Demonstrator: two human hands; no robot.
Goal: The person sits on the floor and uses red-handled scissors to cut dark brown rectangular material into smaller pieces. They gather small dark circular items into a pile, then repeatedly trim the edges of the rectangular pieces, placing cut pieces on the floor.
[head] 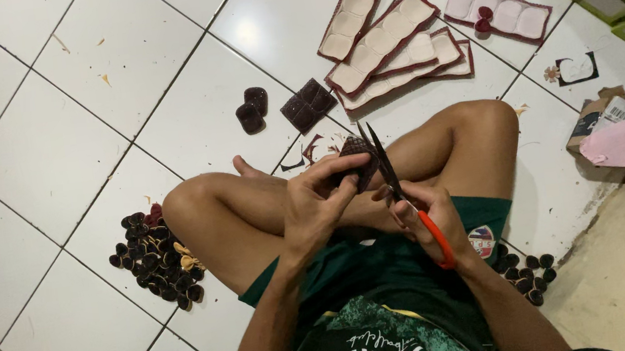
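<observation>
- Head view: person sits cross-legged on white tiled floor [44, 154], both hands working above the lap.
- Left hand [316, 203] is clenched on a small dark patterned piece [359, 163], fingers pinching it, held up between the knees.
- Right hand [426, 213] is wrapped around the orange handles of scissors [399, 188]; dark blades point up and away, touching the right edge of the piece.
- Blades are slightly parted at the tips.
- Pile of small dark cut pieces [153, 261] on the floor just beside the left knee; smaller cluster [526, 272] by the right hip.
- Ahead of the legs: dark square sheet [308, 105], two dark rounded bits [252, 109] beside it.
- Further out: stack of maroon-edged strips with cut-out holes [392, 44], one separate strip [499, 12] to the right.
- Cardboard box with pink sheet [616, 131] at far right, well apart from the hands.
</observation>
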